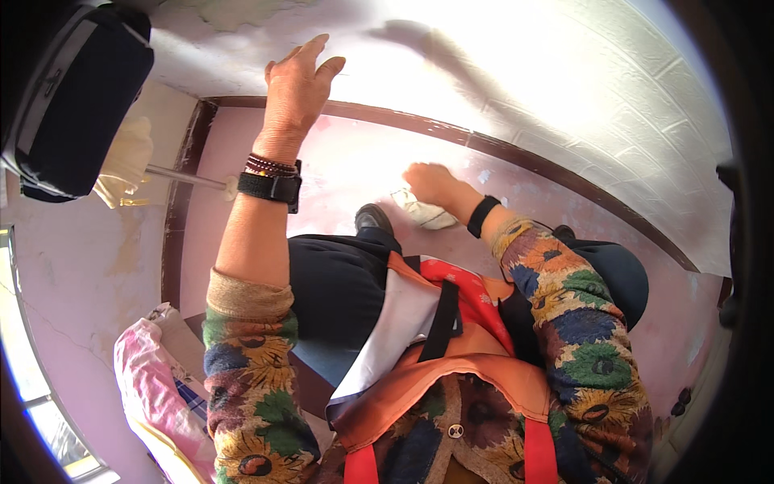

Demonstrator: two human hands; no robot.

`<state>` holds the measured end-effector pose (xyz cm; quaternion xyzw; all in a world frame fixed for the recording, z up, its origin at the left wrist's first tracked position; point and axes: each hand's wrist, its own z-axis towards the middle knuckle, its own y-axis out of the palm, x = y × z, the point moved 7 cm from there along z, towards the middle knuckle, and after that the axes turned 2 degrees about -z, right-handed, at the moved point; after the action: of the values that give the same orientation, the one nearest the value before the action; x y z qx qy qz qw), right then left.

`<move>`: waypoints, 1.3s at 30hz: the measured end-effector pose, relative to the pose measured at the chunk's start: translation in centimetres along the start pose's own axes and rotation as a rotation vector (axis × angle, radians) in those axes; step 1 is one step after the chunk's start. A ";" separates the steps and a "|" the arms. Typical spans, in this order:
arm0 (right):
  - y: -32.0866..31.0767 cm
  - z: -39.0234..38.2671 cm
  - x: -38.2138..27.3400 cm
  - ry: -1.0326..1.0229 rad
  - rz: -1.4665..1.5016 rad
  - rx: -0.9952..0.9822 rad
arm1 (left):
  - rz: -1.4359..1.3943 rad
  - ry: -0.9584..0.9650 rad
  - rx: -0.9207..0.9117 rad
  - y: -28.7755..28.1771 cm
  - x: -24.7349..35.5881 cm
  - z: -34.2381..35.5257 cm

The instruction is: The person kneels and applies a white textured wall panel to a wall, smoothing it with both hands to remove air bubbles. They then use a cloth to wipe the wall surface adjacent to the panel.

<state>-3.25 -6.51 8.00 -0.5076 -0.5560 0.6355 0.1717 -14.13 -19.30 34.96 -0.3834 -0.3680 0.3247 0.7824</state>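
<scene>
Orange apron [476, 343] up close, over a pink floor [355, 165].
Clutching a whitish cloth [425, 213] in the right grip [435, 184], just right of a dark shoe [372, 218]; cannot tell if touching the floor; holding out the left grip [300, 77], loosely spread, near the pale wall [580, 97].

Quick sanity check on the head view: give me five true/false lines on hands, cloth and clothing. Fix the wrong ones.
1. The right hand holds a pale cloth. True.
2. Nothing shows held in the left hand, whose thumb stands apart from the fingers. True.
3. Only one wrist has something on it. False: black bands circle both wrists, and the left also has beads.
4. The person's top is plain black. False: its sleeves carry a multicoloured flower pattern.
5. A dark shoe shows to the left of the cloth. True.
</scene>
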 end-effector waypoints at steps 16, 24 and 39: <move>9.8 -6.3 3.7 0.177 -0.069 -0.442 | -0.458 -0.259 -0.068 -7.5 -3.7 -6.5; 6.8 -2.4 7.0 0.132 0.551 -0.075 | -0.290 -0.614 -0.369 6.4 -15.8 -26.6; -0.1 -3.8 1.1 0.128 0.475 0.095 | 0.355 -0.771 -0.627 20.8 -15.9 -42.5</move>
<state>-0.59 -3.63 8.07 -0.6546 -0.3784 0.6500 0.0762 7.96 -36.89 -6.15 -0.5082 -0.6380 0.4441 0.3708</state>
